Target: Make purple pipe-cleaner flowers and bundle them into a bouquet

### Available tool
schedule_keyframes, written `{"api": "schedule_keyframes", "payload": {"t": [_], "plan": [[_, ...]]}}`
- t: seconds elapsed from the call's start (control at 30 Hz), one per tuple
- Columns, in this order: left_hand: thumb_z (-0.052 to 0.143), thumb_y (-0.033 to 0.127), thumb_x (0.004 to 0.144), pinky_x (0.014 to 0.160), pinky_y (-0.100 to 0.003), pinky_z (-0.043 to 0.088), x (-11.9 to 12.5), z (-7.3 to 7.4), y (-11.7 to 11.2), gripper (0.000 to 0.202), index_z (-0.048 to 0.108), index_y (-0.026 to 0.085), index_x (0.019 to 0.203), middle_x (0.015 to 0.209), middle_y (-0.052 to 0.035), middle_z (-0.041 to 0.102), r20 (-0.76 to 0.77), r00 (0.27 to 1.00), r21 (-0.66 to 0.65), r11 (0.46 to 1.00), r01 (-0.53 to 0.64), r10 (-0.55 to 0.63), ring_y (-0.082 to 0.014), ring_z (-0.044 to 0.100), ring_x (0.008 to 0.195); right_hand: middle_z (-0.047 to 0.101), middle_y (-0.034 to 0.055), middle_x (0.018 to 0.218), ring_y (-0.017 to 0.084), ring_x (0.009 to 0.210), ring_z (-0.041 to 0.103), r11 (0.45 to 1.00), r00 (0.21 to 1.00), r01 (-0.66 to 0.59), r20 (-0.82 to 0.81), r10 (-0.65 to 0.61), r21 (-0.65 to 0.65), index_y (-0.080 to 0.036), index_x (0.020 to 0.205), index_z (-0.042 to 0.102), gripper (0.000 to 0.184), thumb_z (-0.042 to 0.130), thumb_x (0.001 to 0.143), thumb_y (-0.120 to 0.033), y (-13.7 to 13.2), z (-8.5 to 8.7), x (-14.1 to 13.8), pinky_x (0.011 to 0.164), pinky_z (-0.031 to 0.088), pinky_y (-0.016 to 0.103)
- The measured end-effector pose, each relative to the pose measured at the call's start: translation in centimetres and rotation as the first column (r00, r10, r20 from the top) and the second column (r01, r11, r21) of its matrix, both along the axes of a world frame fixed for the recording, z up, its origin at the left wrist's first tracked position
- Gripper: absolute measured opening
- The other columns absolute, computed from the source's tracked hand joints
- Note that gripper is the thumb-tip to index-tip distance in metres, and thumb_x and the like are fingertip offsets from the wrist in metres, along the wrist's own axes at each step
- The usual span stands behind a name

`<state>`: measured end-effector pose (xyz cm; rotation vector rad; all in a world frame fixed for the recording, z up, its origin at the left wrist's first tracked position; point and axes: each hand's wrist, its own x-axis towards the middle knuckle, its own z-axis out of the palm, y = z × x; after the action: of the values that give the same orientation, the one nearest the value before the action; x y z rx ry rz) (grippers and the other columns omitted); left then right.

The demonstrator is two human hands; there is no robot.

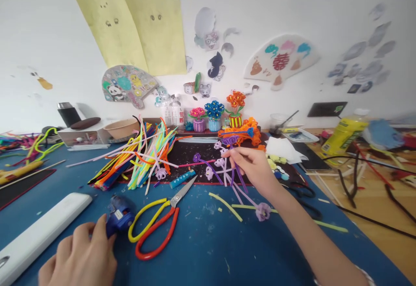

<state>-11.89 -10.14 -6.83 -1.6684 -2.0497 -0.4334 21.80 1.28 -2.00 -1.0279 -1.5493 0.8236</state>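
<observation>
My right hand (255,167) reaches over the black mat and is closed on a bunch of purple pipe-cleaner flowers (224,164), whose stems trail toward me to a purple bloom (262,211). My left hand (81,258) rests low on the blue table cover, fingers curled round the back of a blue glue gun (119,216). Red-and-yellow-handled scissors (159,225) lie between the two hands.
A heap of coloured pipe cleaners (139,156) lies left of the mat. Small potted pipe-cleaner flowers (214,115) stand by the wall. A white case (42,229) lies at the left. A yellow bottle (344,136) and black wires (357,182) sit on the right.
</observation>
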Motion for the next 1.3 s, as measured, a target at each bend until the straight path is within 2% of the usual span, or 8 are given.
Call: {"api": "schedule_keyframes", "payload": {"t": [0.1, 0.3, 0.4, 0.67, 0.83, 0.93, 1.03, 1.3], "plan": [[0.038, 0.026, 0.091, 0.067, -0.04, 0.039, 4.7, 1.9, 0.4, 0.038, 0.053, 0.012, 0.123, 0.105, -0.0152, 0.061, -0.203, 0.97, -0.06, 0.99, 0.127, -0.137, -0.0317, 0.055, 0.089, 0.051, -0.0017, 0.059, 0.007, 0.046, 0.036, 0.999, 0.999, -0.027, -0.022, 0.027, -0.018, -0.014, 0.088, 0.071, 0.035, 0.054, 0.088, -0.044, -0.2, 0.1, -0.3, 0.043, 0.026, 0.023], [0.047, 0.017, 0.09, 0.076, -0.036, 0.042, 14.4, 3.4, 4.1, 0.019, 0.062, 0.024, 0.101, 0.096, -0.0033, 0.066, 0.185, 0.799, -0.388, 0.704, 0.594, -0.572, -0.0232, 0.06, 0.092, 0.052, -0.0017, 0.058, 0.008, 0.046, 0.037, 0.999, 0.995, -0.021, -0.096, 0.018, -0.029, -0.013, 0.09, 0.069, 0.031, 0.058, 0.084, -0.042, -0.2, 0.5, -0.3, 0.043, 0.028, 0.023], [0.054, 0.015, 0.086, 0.07, -0.033, 0.043, 16.1, 2.8, 5.9, 0.013, 0.06, 0.021, 0.096, 0.096, -0.0032, 0.065, 0.265, 0.726, -0.472, 0.571, 0.671, -0.635, -0.0225, 0.06, 0.087, 0.054, -0.0013, 0.061, 0.007, 0.045, 0.038, 0.999, 0.993, -0.03, -0.118, 0.027, -0.029, -0.014, 0.09, 0.07, 0.031, 0.058, 0.085, -0.042, 0.0, 0.4, -0.1, 0.043, 0.029, 0.023], [0.043, 0.012, 0.09, 0.062, -0.027, 0.038, 16.1, 2.2, 7.2, 0.015, 0.055, 0.018, 0.083, 0.084, -0.002, 0.061, 0.348, 0.59, -0.417, 0.444, 0.793, -0.729, -0.0171, 0.057, 0.074, 0.056, -0.0013, 0.063, 0.008, 0.048, 0.042, 0.996, 0.987, -0.093, -0.135, 0.09, -0.018, -0.015, 0.093, 0.07, 0.028, 0.056, 0.087, -0.039, 0.2, 0.2, -0.1, 0.048, 0.034, 0.023], [0.052, 0.023, 0.088, 0.061, -0.024, 0.037, 15.7, 5.2, 10.2, 0.011, 0.058, 0.018, 0.08, 0.074, 0.0004, 0.059, 0.678, 0.411, 0.005, 0.563, 0.827, -0.61, -0.0127, 0.051, 0.066, 0.055, -0.0012, 0.06, 0.013, 0.06, 0.052, 0.993, 0.974, -0.116, -0.197, 0.113, -0.002, -0.016, 0.086, 0.067, 0.026, 0.058, 0.085, -0.041, 0.4, 0.1, -0.1, 0.062, 0.041, 0.026], [0.063, 0.033, 0.082, 0.055, -0.021, 0.034, 15.8, 6.6, 12.1, 0.016, 0.06, 0.017, 0.081, 0.07, 0.002, 0.054, 0.857, 0.047, 0.362, 0.665, 0.653, -0.513, -0.0098, 0.045, 0.06, 0.055, -0.0008, 0.063, 0.013, 0.062, 0.051, 0.986, 0.943, -0.164, -0.295, 0.153, -0.012, -0.016, 0.083, 0.062, 0.028, 0.059, 0.084, -0.044, 0.5, -0.1, -0.5, 0.063, 0.039, 0.028], [0.071, 0.035, 0.074, 0.05, -0.019, 0.031, 16.5, 6.5, 12.9, 0.023, 0.061, 0.015, 0.08, 0.067, 0.0036, 0.05, 0.86, -0.317, 0.511, 0.666, 0.544, -0.4, -0.0069, 0.039, 0.055, 0.043, -0.0049, 0.059, 0.009, 0.052, 0.036, 0.967, 0.873, -0.243, -0.453, 0.181, -0.082, -0.017, 0.084, 0.058, 0.031, 0.063, 0.081, -0.047, 0.4, -0.4, -1.3, 0.051, 0.027, 0.025], [0.077, 0.032, 0.068, 0.048, -0.018, 0.03, 17.6, 4.3, 12.3, 0.023, 0.064, 0.015, 0.075, 0.067, 0.0037, 0.053, 0.835, -0.452, 0.532, 0.669, 0.519, -0.314, -0.0039, 0.038, 0.051, 0.031, -0.0068, 0.059, 0.008, 0.054, 0.022, 0.935, 0.822, -0.31, -0.543, 0.173, -0.172, -0.015, 0.083, 0.062, 0.036, 0.069, 0.076, -0.05, 0.4, -1.8, -2.6, 0.051, 0.016, 0.026]]}}
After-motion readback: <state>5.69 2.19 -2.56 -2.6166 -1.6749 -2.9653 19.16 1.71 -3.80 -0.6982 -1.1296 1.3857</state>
